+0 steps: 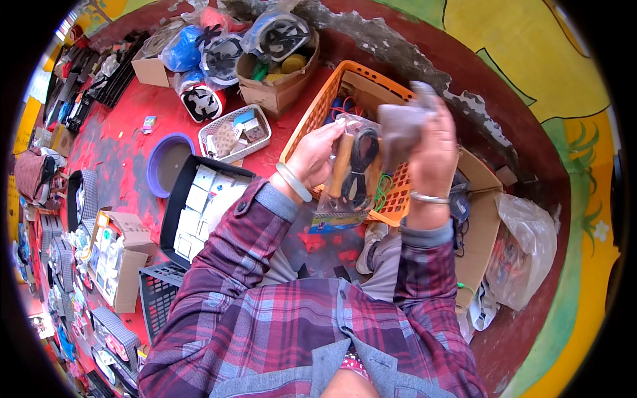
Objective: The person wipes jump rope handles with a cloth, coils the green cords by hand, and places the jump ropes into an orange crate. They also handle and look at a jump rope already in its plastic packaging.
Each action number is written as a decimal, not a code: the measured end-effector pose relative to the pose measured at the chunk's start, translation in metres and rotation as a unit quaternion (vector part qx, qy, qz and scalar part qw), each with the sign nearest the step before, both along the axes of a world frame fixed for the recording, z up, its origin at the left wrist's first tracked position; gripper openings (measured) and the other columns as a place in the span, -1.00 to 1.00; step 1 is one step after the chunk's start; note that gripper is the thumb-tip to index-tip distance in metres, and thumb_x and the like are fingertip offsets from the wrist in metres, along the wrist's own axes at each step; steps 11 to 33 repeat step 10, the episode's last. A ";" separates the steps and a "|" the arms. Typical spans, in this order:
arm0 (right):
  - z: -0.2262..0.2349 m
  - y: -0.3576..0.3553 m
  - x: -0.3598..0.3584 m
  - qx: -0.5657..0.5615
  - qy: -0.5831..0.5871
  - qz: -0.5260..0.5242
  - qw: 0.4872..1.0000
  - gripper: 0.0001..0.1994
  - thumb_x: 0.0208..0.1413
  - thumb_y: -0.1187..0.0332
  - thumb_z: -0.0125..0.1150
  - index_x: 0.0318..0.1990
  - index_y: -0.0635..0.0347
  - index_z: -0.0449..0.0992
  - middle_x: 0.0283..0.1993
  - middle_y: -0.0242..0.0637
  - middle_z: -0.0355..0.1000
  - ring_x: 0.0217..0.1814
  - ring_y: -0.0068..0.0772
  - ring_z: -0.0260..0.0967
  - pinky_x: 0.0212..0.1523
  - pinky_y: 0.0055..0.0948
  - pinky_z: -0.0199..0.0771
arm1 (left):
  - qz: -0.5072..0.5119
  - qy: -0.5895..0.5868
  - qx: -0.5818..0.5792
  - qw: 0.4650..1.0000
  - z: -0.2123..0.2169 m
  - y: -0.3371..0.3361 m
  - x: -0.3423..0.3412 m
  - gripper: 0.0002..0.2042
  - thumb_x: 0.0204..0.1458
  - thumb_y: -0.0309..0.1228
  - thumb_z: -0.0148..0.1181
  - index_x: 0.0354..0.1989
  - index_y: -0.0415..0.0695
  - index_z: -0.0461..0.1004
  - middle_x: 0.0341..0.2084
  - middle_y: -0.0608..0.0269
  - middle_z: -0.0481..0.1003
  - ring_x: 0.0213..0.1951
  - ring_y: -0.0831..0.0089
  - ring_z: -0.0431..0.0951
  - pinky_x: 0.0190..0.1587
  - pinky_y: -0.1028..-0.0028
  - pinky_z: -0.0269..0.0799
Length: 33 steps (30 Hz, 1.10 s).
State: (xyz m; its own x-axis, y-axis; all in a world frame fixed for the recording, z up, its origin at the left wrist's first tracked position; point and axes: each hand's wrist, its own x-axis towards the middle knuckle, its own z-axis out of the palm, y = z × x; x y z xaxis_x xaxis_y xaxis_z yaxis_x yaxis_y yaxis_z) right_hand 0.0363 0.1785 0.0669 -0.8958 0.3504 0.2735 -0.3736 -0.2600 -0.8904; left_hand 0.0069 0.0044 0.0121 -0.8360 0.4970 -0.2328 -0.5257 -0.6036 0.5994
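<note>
My left hand [312, 158] pinches the top of a clear plastic package. Inside it lies what looks like a skipping rope [358, 166], with a wooden-coloured handle and a coiled black cord. A greyish-brown cloth [401, 127], blurred by motion, is held in my right hand [432, 166], raised just right of the package. Both hands are over an orange plastic basket [308, 119]. In the basket are a cardboard piece, red and blue cords and a green cord [383, 191], partly hidden by the package.
An open cardboard box [481, 229] and a clear plastic bag [527, 242] stand at right. To the left are a white basket [229, 154], a purple basin [154, 174] and a black tray [174, 222] of small white boxes. Bagged helmets [282, 36] sit at the back.
</note>
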 end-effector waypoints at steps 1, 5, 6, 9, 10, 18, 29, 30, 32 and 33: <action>-0.014 -0.012 -0.003 0.207 0.032 0.023 0.977 -0.63 0.22 0.34 -0.09 0.15 0.28 0.24 0.13 -0.22 0.27 0.14 -0.34 0.24 0.16 -0.32 0.23 | 0.018 0.008 -0.014 1.000 0.002 0.002 0.003 -0.73 0.19 -0.33 -0.13 -0.03 -0.20 0.36 -0.15 0.19 0.46 -0.12 0.39 0.45 0.01 0.34 0.36; -0.067 -0.056 0.005 0.592 0.017 -0.060 0.804 -0.55 0.15 0.21 -0.05 0.22 -0.10 0.22 0.32 -0.15 0.03 0.38 -0.08 -0.09 0.29 0.00 -0.16 | 0.063 0.019 0.061 0.996 -0.011 0.001 -0.008 -0.70 0.20 -0.33 -0.14 -0.01 -0.22 0.36 -0.14 0.18 0.45 -0.10 0.37 0.45 0.01 0.36 0.35; -0.065 -0.060 0.008 0.576 0.028 -0.034 0.816 -0.56 0.15 0.23 -0.04 0.21 -0.09 0.24 0.31 -0.14 0.05 0.37 -0.06 -0.07 0.28 -0.01 -0.14 | 0.069 0.024 0.052 0.996 -0.014 -0.003 -0.011 -0.71 0.19 -0.34 -0.14 -0.02 -0.24 0.36 -0.14 0.16 0.45 -0.11 0.37 0.45 0.01 0.38 0.35; -0.060 -0.069 0.018 0.562 0.112 0.005 0.819 -0.60 0.09 0.32 0.05 0.13 -0.03 0.35 0.25 -0.10 0.15 0.32 -0.03 0.03 0.24 -0.07 -0.01 | 0.066 0.055 0.065 0.994 -0.010 -0.020 -0.015 -0.70 0.18 -0.34 -0.15 -0.01 -0.25 0.34 -0.12 0.13 0.44 -0.10 0.36 0.44 0.02 0.40 0.34; -0.064 -0.072 0.018 0.563 0.147 -0.007 0.813 -0.56 0.04 0.41 0.11 0.14 0.03 0.34 0.25 -0.08 0.15 0.34 -0.10 0.02 0.30 -0.16 -0.07 | 0.074 0.056 0.064 0.994 -0.010 -0.022 -0.016 -0.67 0.17 -0.30 -0.11 0.00 -0.27 0.34 -0.13 0.12 0.45 -0.11 0.35 0.45 0.02 0.40 0.34; -0.064 -0.072 0.018 0.563 0.147 -0.007 0.813 -0.56 0.04 0.41 0.11 0.14 0.03 0.34 0.25 -0.08 0.15 0.34 -0.10 0.02 0.30 -0.16 -0.07 | 0.074 0.056 0.064 0.994 -0.010 -0.022 -0.016 -0.67 0.17 -0.30 -0.11 0.00 -0.27 0.34 -0.13 0.12 0.45 -0.11 0.35 0.45 0.02 0.40 0.34; -0.064 -0.072 0.018 0.563 0.147 -0.007 0.813 -0.56 0.04 0.41 0.11 0.14 0.03 0.34 0.25 -0.08 0.15 0.34 -0.10 0.02 0.30 -0.16 -0.07 | 0.074 0.056 0.064 0.994 -0.010 -0.022 -0.016 -0.67 0.17 -0.30 -0.11 0.00 -0.27 0.34 -0.13 0.12 0.45 -0.11 0.35 0.45 0.02 0.40 0.34; -0.064 -0.072 0.018 0.563 0.147 -0.007 0.813 -0.56 0.04 0.41 0.11 0.14 0.03 0.34 0.25 -0.08 0.15 0.34 -0.10 0.02 0.30 -0.16 -0.07 | 0.074 0.056 0.064 0.994 -0.010 -0.022 -0.016 -0.67 0.17 -0.30 -0.11 0.00 -0.27 0.34 -0.13 0.12 0.45 -0.11 0.35 0.45 0.02 0.40 0.34; -0.064 -0.072 0.018 0.563 0.147 -0.007 0.813 -0.56 0.04 0.41 0.11 0.14 0.03 0.34 0.25 -0.08 0.15 0.34 -0.10 0.02 0.30 -0.16 -0.07 | 0.074 0.056 0.064 0.994 -0.010 -0.022 -0.016 -0.67 0.17 -0.30 -0.11 0.00 -0.27 0.34 -0.13 0.12 0.45 -0.11 0.35 0.45 0.02 0.40 0.34; -0.064 -0.072 0.018 0.563 0.147 -0.007 0.813 -0.56 0.04 0.41 0.11 0.14 0.03 0.34 0.25 -0.08 0.15 0.34 -0.10 0.02 0.30 -0.16 -0.07 | 0.074 0.056 0.064 0.994 -0.010 -0.022 -0.016 -0.67 0.17 -0.30 -0.11 0.00 -0.27 0.34 -0.13 0.12 0.45 -0.11 0.35 0.45 0.02 0.40 0.34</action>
